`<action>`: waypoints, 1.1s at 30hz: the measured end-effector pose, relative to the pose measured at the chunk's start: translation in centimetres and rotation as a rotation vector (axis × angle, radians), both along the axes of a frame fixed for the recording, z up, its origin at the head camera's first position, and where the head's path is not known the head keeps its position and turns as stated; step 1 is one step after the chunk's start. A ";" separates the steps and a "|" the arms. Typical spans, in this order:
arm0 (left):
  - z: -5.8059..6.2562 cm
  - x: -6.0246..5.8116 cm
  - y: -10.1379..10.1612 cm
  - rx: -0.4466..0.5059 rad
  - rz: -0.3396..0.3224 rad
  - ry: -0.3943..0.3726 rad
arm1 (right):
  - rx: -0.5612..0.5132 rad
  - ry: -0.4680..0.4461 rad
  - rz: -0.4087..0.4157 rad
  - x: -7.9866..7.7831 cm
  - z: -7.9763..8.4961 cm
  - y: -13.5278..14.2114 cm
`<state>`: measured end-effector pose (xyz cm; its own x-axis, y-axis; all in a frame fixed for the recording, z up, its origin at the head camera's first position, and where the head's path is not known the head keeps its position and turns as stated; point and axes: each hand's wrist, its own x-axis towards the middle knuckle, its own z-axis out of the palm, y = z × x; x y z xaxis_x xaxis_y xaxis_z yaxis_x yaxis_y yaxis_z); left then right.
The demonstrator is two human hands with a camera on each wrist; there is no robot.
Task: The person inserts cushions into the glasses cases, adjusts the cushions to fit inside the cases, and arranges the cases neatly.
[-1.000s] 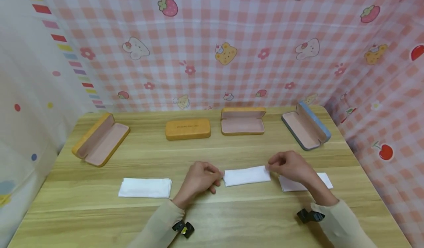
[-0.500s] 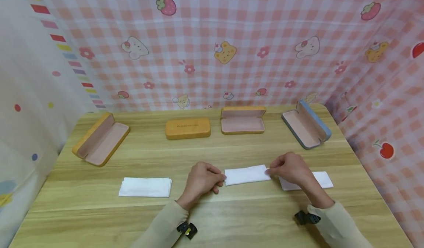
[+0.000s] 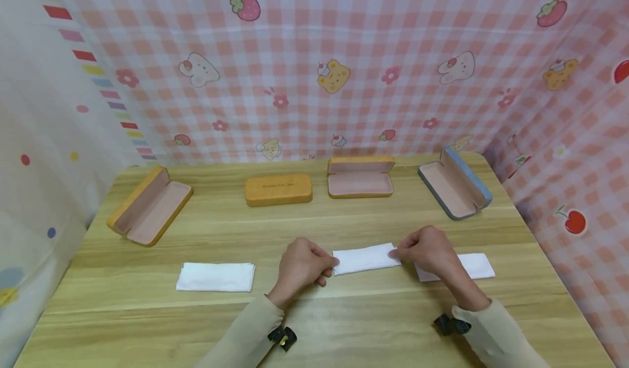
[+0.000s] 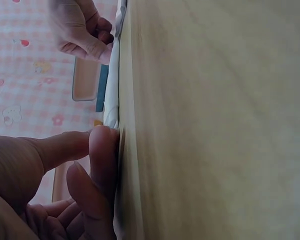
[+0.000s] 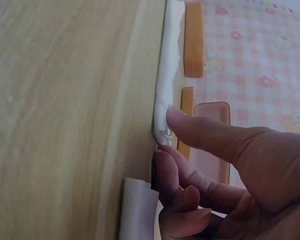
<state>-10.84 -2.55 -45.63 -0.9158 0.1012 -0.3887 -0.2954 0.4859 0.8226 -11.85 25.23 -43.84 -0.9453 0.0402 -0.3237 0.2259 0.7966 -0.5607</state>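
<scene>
Pinching the white, rectangular folded cloth (image 3: 366,259) by its short ends, left hand (image 3: 302,261) and right hand (image 3: 428,249); I judge it light, soft, floppy, best held there.

The middle folded cloth (image 3: 365,259) looks matt and soft. The table (image 3: 344,324) shows smooth wood grain, and the curtain (image 3: 295,40) is of fabric.

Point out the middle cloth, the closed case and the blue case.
Middle cloth (image 3: 366,259): head view, middle of its top face.
Closed case (image 3: 278,188): head view, top of its lid.
Blue case (image 3: 449,190): head view, pink lining of its base.
</scene>
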 end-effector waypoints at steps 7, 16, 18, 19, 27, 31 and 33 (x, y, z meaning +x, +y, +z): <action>0.0 -0.7 0.4 -0.082 -0.027 0.011 | 0.007 0.014 -0.017 -0.1 -0.1 -0.3; 0.0 -0.9 0.6 -0.075 -0.034 0.031 | 0.015 -0.005 -0.009 -0.3 -0.2 -0.3; 0.0 -0.9 0.6 -0.071 -0.035 0.022 | 0.009 -0.006 -0.003 -0.3 -0.2 -0.4; 0.0 -0.9 0.6 -0.071 -0.037 0.017 | 0.007 -0.006 0.002 -0.3 -0.2 -0.5; 0.0 -1.0 0.6 -0.138 -0.116 0.079 | 0.011 0.003 0.042 -0.2 -0.5 -0.6; -0.1 -1.2 0.6 -0.230 -0.188 0.177 | 0.013 0.006 0.064 -0.2 -0.7 -0.8; -0.2 -1.3 0.7 -0.261 -0.222 0.213 | 0.012 0.011 0.072 -0.1 -0.8 -0.8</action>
